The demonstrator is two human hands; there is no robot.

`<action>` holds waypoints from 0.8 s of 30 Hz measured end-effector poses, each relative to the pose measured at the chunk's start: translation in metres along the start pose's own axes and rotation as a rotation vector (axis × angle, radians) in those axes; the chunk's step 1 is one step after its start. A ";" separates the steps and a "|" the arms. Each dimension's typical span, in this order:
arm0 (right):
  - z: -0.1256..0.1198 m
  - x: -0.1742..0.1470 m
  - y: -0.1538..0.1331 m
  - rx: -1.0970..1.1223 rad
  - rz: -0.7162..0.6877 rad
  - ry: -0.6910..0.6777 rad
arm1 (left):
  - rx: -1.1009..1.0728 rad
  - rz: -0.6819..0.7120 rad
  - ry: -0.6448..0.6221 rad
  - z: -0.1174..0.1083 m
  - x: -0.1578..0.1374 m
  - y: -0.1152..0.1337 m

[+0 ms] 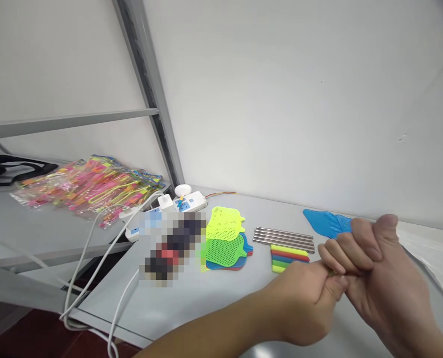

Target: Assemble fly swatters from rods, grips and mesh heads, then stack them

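The step in hand looks like a two-handed push or twist: the left hand [303, 301] and right hand [387, 271] meet above the smooth grey bench [191, 297], both grips closed, their contents too hidden to tell, and the next move seems to call for steady, aligned pressure. Near them lie flat-sided plastic handles [289, 258] in yellow, red, blue and green, beside slim, shiny metal tubes [284, 239]. Perforated, rounded-square fly-swatter heads [225, 223] overlap farther left, while blue ribbed plastic pieces [323, 223] rest behind the right hand.
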State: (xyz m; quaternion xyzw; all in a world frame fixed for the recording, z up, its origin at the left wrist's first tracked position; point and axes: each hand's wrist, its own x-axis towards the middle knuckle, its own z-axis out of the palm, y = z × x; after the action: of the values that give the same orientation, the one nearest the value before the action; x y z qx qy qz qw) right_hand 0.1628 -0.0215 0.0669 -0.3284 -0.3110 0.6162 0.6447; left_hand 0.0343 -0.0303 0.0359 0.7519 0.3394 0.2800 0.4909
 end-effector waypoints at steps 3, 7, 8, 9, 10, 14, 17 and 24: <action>0.008 -0.001 0.001 -0.040 -0.045 0.006 | 0.015 0.013 0.020 -0.010 -0.004 0.006; 0.014 0.006 0.006 -0.090 -0.082 -0.021 | 0.014 0.026 0.014 -0.020 -0.005 0.009; 0.015 0.008 0.007 -0.099 -0.091 -0.042 | 0.005 0.014 0.012 -0.022 -0.005 0.009; 0.015 0.011 0.009 -0.106 -0.097 -0.062 | -0.007 0.004 0.013 -0.023 -0.005 0.009; 0.015 0.013 0.011 -0.115 -0.097 -0.079 | -0.022 -0.003 0.017 -0.024 -0.004 0.009; 0.013 0.019 0.016 -0.154 -0.073 -0.107 | -0.089 0.000 0.018 -0.023 -0.003 0.008; 0.015 0.021 0.015 -0.185 -0.032 -0.127 | -0.160 -0.006 0.039 -0.022 -0.002 0.005; 0.044 0.057 0.014 -0.335 0.020 -0.390 | -0.663 -0.136 0.082 -0.045 0.004 -0.003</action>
State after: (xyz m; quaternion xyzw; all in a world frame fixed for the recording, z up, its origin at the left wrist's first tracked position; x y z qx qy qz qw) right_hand 0.1214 0.0372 0.0815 -0.3086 -0.5241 0.6141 0.5029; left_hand 0.0025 -0.0017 0.0501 0.5151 0.2989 0.3717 0.7122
